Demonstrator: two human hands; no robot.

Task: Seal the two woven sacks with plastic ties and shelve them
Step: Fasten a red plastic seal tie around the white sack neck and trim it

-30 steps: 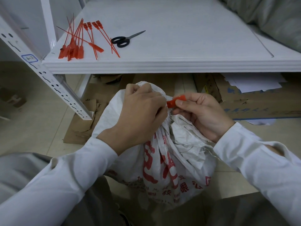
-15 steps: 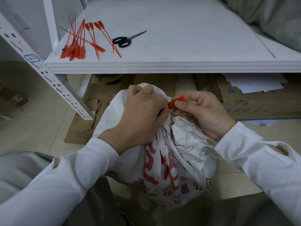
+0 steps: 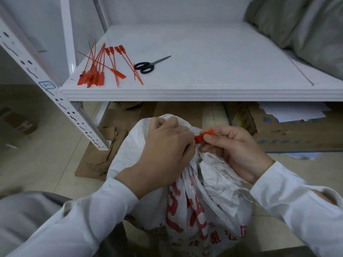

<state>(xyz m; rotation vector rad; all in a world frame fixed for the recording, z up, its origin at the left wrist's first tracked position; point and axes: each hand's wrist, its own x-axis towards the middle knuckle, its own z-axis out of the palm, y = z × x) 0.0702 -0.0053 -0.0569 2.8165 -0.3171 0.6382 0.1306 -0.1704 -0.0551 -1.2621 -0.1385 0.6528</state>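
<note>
Red plastic shows between the two hands: the tie (image 3: 204, 135) sits at the gathered neck of the woven sack (image 3: 213, 210), which stands mouth up on the floor (image 3: 46, 164) just below the shelf (image 3: 204, 92) edge. The left hand (image 3: 163, 151) curls its fingers round the bunched neck; the right hand (image 3: 235, 149) pinches the tie's head between thumb and fingers. Should the left grip slacken, the neck could spread and the loop slide off, I judge. The tie's head lies near level, long axis left to right, one end toward the left hand; its strap is hidden.
</note>
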